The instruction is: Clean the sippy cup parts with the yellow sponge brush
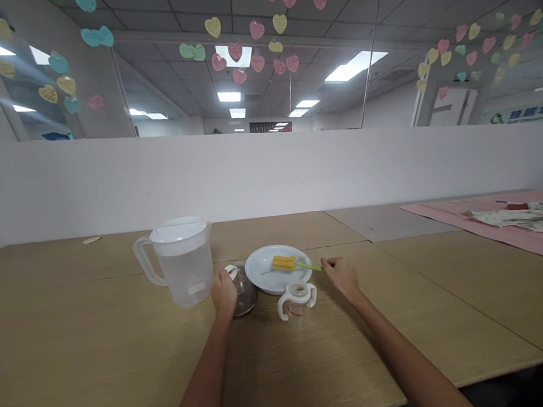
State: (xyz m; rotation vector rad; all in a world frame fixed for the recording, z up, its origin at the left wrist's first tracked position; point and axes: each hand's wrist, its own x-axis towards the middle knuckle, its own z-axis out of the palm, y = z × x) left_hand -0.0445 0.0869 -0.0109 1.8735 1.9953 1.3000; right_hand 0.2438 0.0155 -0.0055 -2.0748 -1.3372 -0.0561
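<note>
My right hand is closed around the end of a bright green handle, part of a sponge brush with a yellow head. The yellow head is over a white plate; whether it touches is hard to tell. My left hand is closed on a small white plastic piece, whose exact kind is unclear. Just beside that hand sits a dark see-through bowl, partly hidden by the fingers. Between my hands, in front of the plate, a clear baby bottle with two white handles stands upright with its top uncovered.
A translucent pitcher with a lid stands left of my left hand. A pink cloth with crumpled fabric on it lies at the far right. A low white wall with glass above closes off the table's back.
</note>
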